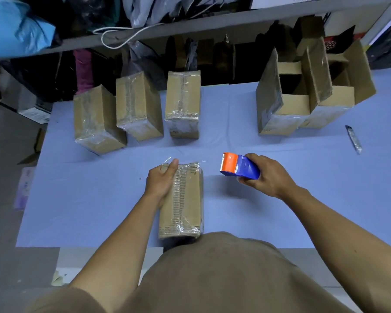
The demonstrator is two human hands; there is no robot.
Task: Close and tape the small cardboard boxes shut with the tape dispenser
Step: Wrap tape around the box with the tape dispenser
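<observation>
Blue-covered table (303, 211) under me, cluttered shelving (212, 21) across the far wall.

Nearest, against my body: closed cardboard box (185, 199), long side running near to far, clear tape down its centre seam and wrinkled over both ends. A loose strand of tape shows at its far edge.

My left hand (161, 184) lies on the left half of the box top, fingers straight and flat, pressing down; fingertips reach the far edge.

My right hand (268, 177) is to the right of the box, apart from it, above the table. Fingers curled round the blue body of the tape dispenser (239, 167); its orange head points left toward the box without touching it.

Farther right, near the table edge: a small utility knife (354, 141) lying flat, well apart from my hand.

Far left: three taped boxes in a row, left box (95, 123), middle box (137, 109), right box (183, 105), each closed and glossy with tape; the left and middle ones sit just beside each other.

Far right: two open boxes side by side, touching, flaps standing up — open left box (278, 105) and open right box (334, 91). Interiors too dark to read.
</observation>
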